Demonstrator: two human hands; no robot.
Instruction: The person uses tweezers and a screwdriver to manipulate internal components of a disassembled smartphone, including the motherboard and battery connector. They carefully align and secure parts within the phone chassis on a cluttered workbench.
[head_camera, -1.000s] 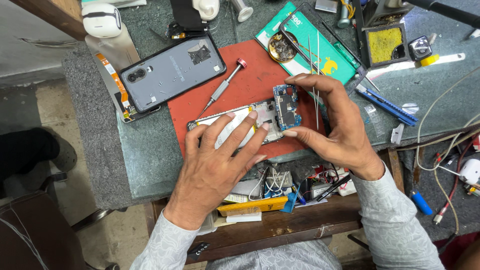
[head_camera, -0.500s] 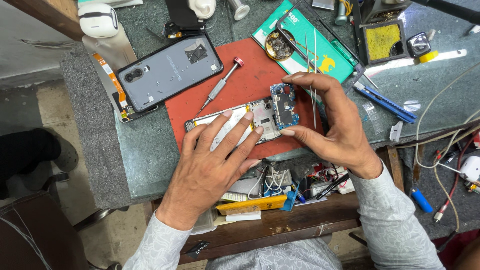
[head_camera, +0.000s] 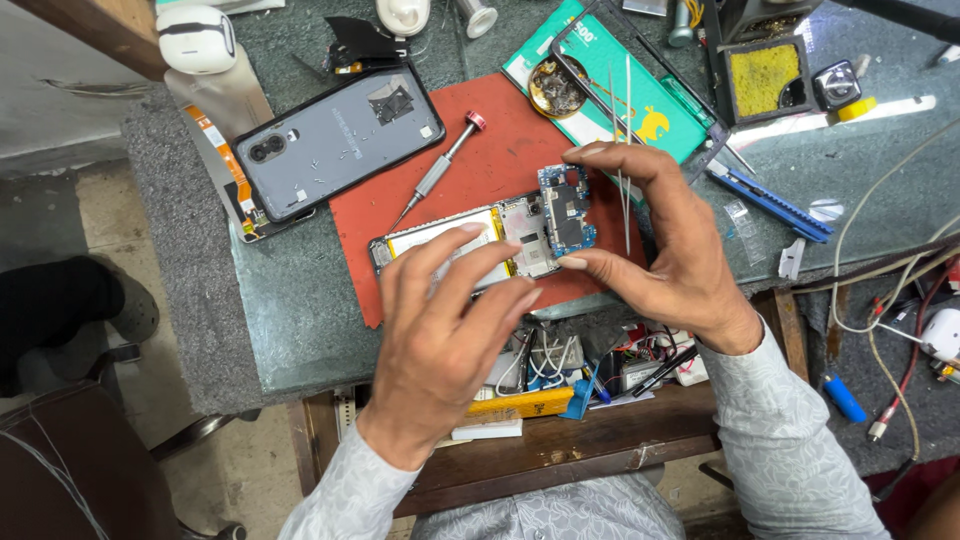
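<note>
Hands on an opened phone (head_camera: 450, 245)
Right hand (head_camera: 670, 250) pinches tweezers (head_camera: 625, 150) by the board (head_camera: 566, 210); left hand (head_camera: 450, 320), fingers spread, presses phone at 9 o'clock.

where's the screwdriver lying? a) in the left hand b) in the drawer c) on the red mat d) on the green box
c: the screwdriver lies loose on the red mat, above the opened phone that the left hand steadies; the right hand pinches the blue board.
</note>
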